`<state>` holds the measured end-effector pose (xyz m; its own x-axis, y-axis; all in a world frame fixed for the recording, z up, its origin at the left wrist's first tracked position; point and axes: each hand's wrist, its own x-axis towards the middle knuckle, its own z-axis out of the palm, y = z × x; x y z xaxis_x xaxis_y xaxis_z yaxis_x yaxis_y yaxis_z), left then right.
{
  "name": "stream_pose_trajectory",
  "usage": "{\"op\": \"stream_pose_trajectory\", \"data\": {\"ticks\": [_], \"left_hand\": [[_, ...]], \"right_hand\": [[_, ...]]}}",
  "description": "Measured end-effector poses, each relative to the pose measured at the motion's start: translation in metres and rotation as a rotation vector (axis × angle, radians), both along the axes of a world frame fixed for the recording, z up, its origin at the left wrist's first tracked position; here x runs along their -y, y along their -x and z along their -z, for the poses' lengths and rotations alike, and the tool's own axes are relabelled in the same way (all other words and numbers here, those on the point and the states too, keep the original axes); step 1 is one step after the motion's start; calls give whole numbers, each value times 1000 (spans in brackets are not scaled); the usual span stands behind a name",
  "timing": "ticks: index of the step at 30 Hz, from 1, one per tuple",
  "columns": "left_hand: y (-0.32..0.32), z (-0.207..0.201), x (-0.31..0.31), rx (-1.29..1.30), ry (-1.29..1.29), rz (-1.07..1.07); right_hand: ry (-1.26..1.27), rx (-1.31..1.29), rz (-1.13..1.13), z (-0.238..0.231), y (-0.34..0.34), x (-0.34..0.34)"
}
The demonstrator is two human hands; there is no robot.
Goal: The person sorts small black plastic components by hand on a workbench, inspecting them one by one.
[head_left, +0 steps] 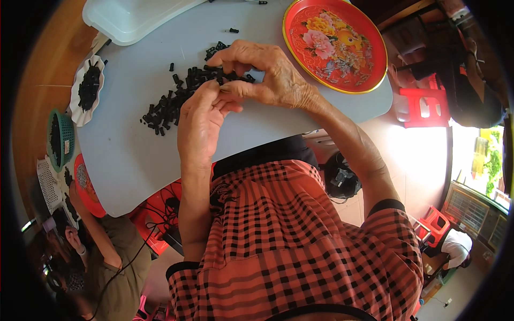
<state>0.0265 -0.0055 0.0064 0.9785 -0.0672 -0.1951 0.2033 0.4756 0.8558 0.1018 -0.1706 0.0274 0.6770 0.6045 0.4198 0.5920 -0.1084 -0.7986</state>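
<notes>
My left hand (201,123) and my right hand (265,75) meet over the near side of a grey-blue table (123,171). The left fingers are pinched together, with the right thumb pressed up against their tips. My right fingers curl over from above. Whatever sits between the fingertips is too small and covered to make out. Just beyond and left of the hands lies a loose heap of short black cylindrical plastic pieces (165,107), partly hidden by them. On the right, a round red flowered tray (289,32) with a gold rim holds many small silvery metal parts (348,70).
A white basin (126,33) stands at the far left. Along the left edge are a white scalloped dish (75,109) of black pieces and a green basket (66,136). A co-worker (115,257) sits at lower left beside another red tray (96,202). Red stools (425,107) stand right.
</notes>
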Motion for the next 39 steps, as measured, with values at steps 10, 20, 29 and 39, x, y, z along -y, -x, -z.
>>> {"op": "stream_pose_trajectory", "data": {"ticks": [10,20,29,39], "left_hand": [[-1,-1,5,-18,155,-16],[-2,-2,25,-57,207,-206],[-11,7,26,50,245,-99],[0,-9,18,28,194,-41]], "right_hand": [[46,216,18,22,4,-5],[-28,458,94,27,8,-11],[5,498,121,23,4,-6],[184,691,578,-49,-113,46]]}}
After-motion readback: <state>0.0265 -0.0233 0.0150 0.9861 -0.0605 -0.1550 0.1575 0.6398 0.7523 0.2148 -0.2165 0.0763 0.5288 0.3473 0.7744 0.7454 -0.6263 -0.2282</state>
